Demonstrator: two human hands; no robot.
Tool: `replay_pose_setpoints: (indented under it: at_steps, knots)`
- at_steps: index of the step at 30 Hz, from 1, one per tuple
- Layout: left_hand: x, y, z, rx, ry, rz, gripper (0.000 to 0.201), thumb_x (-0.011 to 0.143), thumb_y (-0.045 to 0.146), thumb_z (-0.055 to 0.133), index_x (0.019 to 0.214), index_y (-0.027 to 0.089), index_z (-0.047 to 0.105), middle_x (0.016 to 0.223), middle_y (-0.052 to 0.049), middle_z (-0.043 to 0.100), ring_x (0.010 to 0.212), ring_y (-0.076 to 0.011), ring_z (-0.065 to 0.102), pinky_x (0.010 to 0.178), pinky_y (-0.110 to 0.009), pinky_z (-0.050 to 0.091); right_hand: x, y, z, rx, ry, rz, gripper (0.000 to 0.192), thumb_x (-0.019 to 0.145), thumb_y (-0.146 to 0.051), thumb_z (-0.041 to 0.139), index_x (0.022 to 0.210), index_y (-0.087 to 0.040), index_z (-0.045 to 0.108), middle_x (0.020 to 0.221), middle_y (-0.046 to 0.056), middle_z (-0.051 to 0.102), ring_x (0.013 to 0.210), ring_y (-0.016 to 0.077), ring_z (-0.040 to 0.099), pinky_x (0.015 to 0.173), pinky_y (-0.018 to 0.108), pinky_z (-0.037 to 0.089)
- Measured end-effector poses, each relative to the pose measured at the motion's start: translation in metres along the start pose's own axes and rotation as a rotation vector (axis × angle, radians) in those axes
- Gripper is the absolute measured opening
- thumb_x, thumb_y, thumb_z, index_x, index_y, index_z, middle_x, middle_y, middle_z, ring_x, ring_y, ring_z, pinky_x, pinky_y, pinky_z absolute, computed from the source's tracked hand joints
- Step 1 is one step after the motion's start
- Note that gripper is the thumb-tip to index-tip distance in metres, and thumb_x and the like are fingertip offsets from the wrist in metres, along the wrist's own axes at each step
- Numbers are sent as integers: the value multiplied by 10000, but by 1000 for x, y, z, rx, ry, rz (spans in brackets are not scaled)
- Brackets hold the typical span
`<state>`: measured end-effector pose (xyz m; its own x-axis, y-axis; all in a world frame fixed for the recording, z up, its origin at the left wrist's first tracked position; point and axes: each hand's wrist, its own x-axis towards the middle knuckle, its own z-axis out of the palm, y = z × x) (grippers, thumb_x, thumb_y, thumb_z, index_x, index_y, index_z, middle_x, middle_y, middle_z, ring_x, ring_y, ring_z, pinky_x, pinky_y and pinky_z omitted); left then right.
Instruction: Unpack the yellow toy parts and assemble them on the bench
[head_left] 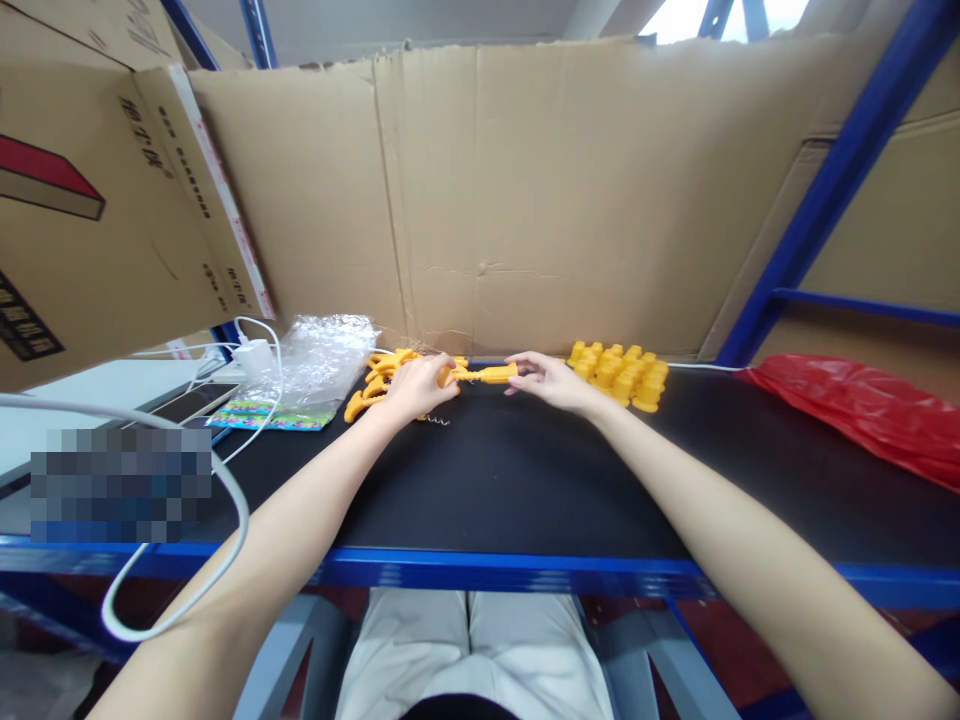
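Observation:
My left hand (pixel 420 388) and my right hand (pixel 546 380) meet at the far middle of the black table (pixel 510 480), both gripping one long yellow plastic part (pixel 487 374) held level between them. Behind my left hand lies a heap of curved yellow pieces (pixel 375 385). Small metal springs (pixel 439 420) rest on the mat just in front of my left hand. To the right of my right hand stands a cluster of several yellow blocky pieces (pixel 622 372).
A clear plastic bag (pixel 319 360) and a white charger with cable (pixel 251 355) lie at the left. A red plastic bag (pixel 862 410) sits at the right. Cardboard sheets (pixel 562 190) wall the back; blue rack posts (pixel 832 190) stand at the right.

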<state>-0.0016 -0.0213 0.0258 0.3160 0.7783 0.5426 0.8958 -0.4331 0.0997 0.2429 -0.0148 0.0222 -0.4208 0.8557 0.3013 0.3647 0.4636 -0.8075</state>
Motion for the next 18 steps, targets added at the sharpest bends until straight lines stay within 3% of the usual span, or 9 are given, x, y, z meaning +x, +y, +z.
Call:
replay_pose_setpoints:
  at_steps: [6,10,13,18]
  knots:
    - [-1,2,-3,14,-4,-14,320,749,340,557,1041,218,607,862,-40,682,822,-216,622,694,-280,410,6,4,10,231,95,142,253,868,-407,518,971,-176,509,702,31,660,563,131,648,653,282,532]
    - [-1,2,-4,19,-8,-17,318,754,336,553,1043,216,607,898,-54,684,853,-225,622,715,-290,415,3,-2,6,229,59,146,292,845,-401,559,1029,-188,482,729,30,671,565,124,646,605,256,519]
    - [-1,3,-5,20,-7,-22,319,756,333,554,1047,211,605,904,-59,685,855,-227,624,716,-292,418,-1,-7,-2,271,-33,96,445,752,-353,680,1093,-209,433,788,23,685,620,128,658,639,264,518]
    - [-1,6,-7,17,14,-7,311,763,338,561,1041,203,601,897,-55,684,844,-212,624,719,-285,421,-3,-7,-5,286,-37,97,379,748,-451,661,928,-180,469,718,32,690,555,125,644,581,250,494]
